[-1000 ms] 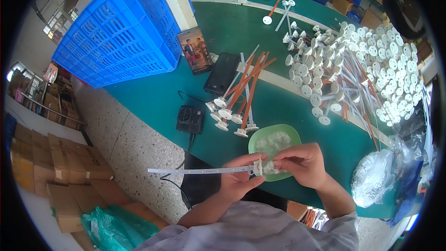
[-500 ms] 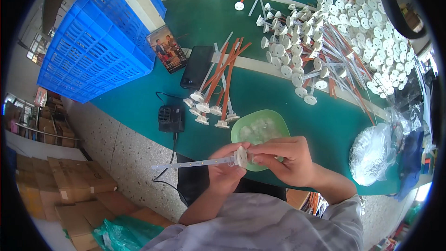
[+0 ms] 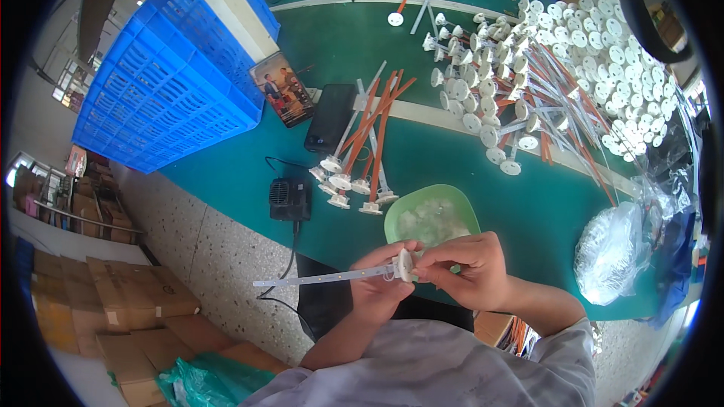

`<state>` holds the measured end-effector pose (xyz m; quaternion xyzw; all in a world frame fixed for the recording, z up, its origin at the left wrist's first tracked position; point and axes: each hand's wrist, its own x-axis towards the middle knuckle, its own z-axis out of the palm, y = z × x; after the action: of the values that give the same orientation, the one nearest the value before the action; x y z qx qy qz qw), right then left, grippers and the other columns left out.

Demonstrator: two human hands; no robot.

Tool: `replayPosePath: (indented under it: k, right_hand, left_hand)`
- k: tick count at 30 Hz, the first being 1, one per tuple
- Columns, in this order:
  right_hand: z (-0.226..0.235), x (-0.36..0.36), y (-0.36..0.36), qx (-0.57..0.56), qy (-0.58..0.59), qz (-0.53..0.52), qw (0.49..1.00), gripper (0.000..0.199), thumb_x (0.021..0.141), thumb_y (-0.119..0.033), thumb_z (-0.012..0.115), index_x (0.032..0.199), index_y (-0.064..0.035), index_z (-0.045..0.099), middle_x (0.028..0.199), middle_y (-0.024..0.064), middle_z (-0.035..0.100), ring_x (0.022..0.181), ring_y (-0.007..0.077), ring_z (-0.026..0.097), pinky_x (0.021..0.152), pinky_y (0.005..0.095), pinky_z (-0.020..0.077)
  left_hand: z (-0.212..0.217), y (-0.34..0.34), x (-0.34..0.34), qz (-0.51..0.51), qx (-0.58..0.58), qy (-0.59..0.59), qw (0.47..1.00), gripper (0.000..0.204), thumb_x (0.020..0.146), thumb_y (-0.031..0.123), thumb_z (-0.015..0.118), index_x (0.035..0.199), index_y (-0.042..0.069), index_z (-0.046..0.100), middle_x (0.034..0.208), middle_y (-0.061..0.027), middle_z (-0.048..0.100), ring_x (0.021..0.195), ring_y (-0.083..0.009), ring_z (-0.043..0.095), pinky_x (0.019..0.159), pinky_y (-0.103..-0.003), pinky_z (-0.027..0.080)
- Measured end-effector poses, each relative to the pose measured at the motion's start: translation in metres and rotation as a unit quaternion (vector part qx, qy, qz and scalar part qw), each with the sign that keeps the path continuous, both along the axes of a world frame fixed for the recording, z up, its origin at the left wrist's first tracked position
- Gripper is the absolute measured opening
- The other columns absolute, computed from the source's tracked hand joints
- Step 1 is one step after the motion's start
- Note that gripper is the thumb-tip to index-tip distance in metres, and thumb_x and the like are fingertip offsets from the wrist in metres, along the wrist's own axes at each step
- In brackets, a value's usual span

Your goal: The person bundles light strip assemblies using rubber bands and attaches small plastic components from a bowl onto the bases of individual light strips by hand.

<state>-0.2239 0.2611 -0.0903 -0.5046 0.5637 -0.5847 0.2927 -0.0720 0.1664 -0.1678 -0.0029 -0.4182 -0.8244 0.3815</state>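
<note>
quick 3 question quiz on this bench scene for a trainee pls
1. True or false: the long white plastic stem with a round disc head is held in both the left hand and the right hand.
2. Which lies closest beyond the hands? A) green plastic bowl of small clear pieces B) blue slatted plastic crate C) clear plastic bag
3. Fill in: the small black box with a cable lies on the ___ side of the bowl.

Key
1. True; the stem points out to the person's left.
2. A
3. left
</note>
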Motion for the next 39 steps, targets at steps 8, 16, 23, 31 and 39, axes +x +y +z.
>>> replayPosePath:
  k: [8,16,23,31,39]
  right_hand:
    - [-0.001,-0.004,-0.003,-0.032,-0.010,0.090,0.995,0.017,0.080,0.006,0.072,0.095,-0.0015,0.074,0.087,0.0123,0.072,0.073,0.0226,0.071,0.063,0.0298,0.0551]
    - [-0.003,-0.005,-0.004,-0.025,-0.031,0.127,0.991,0.020,0.079,0.012,0.070,0.095,0.0014,0.072,0.089,0.0127,0.070,0.076,0.0214,0.070,0.066,0.0288,0.0554]
    - [-0.008,0.003,-0.007,-0.091,0.080,0.041,0.992,0.014,0.078,0.009,0.070,0.091,0.0033,0.067,0.085,0.0142,0.068,0.072,0.0215,0.069,0.067,0.0289,0.0552]
    - [-0.011,0.012,-0.006,-0.141,0.139,0.005,0.980,0.018,0.074,0.011,0.069,0.089,0.0039,0.064,0.087,0.0139,0.065,0.069,0.0249,0.066,0.063,0.0316,0.0562]
    - [-0.014,0.012,-0.007,-0.152,0.152,-0.003,0.977,0.017,0.075,0.009,0.069,0.090,0.0043,0.066,0.087,0.0145,0.065,0.067,0.0243,0.065,0.059,0.0303,0.0547]
  left_hand:
    - [-0.004,-0.004,0.006,-0.001,-0.033,-0.014,0.999,0.053,0.083,-0.001,0.072,0.132,-0.002,0.052,0.131,-0.0206,0.057,0.125,-0.0294,0.052,0.102,-0.043,0.045]
    - [-0.002,-0.017,-0.001,-0.048,-0.085,0.051,0.994,0.055,0.080,0.000,0.075,0.131,0.001,0.055,0.129,-0.0204,0.060,0.126,-0.0356,0.050,0.102,-0.047,0.042]
    - [-0.001,-0.006,-0.002,-0.039,-0.023,0.048,0.998,0.054,0.081,-0.003,0.073,0.131,-0.002,0.054,0.132,-0.0211,0.058,0.128,-0.0358,0.051,0.109,-0.048,0.040]
    - [-0.003,-0.005,0.005,-0.079,0.006,0.001,0.997,0.051,0.083,-0.006,0.070,0.130,-0.005,0.053,0.133,-0.0253,0.055,0.126,-0.0338,0.054,0.104,-0.043,0.046]
    - [0.008,-0.005,0.003,-0.042,0.000,-0.047,0.998,0.050,0.082,0.002,0.073,0.126,-0.011,0.054,0.124,-0.0287,0.060,0.118,-0.0338,0.060,0.104,-0.044,0.047]
